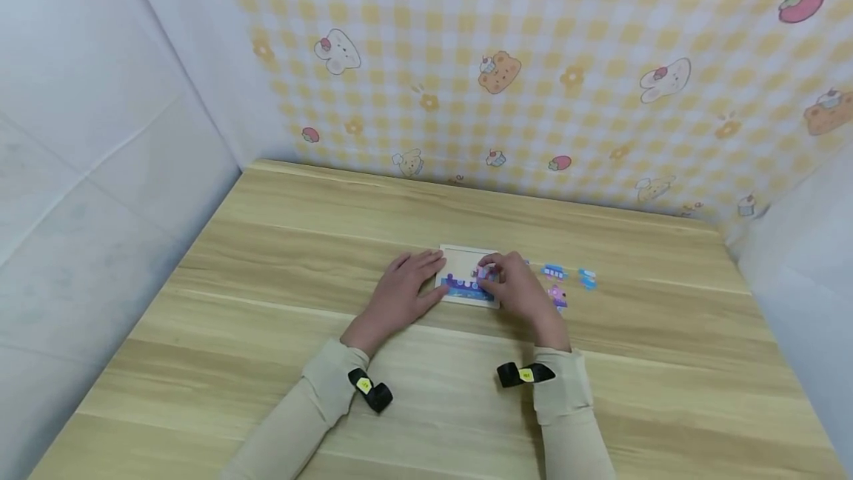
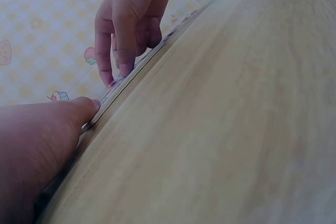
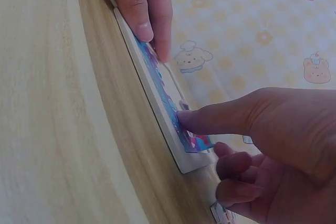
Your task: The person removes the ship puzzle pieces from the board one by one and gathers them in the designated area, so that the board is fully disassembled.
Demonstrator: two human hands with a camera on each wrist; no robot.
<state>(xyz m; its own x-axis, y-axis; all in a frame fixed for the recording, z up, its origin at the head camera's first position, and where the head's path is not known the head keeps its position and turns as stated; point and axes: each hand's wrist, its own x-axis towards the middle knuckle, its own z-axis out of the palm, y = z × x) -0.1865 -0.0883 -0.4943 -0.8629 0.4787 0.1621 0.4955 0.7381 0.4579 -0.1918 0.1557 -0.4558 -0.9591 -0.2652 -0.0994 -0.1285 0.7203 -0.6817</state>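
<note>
A small jigsaw tray [image 1: 463, 256] with a pale rim lies on the table, its lower rows filled with blue and purple pieces. My left hand [image 1: 406, 287] rests on the tray's left side, fingers extended and thumb at the near left corner. Over the right part of the tray, my right hand [image 1: 523, 291] pinches a colourful puzzle piece [image 1: 484, 272] between thumb and fingers. In the right wrist view the thumb presses down at the assembled strip [image 3: 157, 80], and the other fingers curl beyond the tray edge. The right hand partly hides the piece.
Several loose pieces lie right of the tray, among them a blue and purple piece [image 1: 554, 272], a blue and white piece [image 1: 588, 278] and a pink one [image 1: 557, 296]. The wooden table [image 1: 666, 332] meets a patterned cloth [image 1: 426, 58] at the back.
</note>
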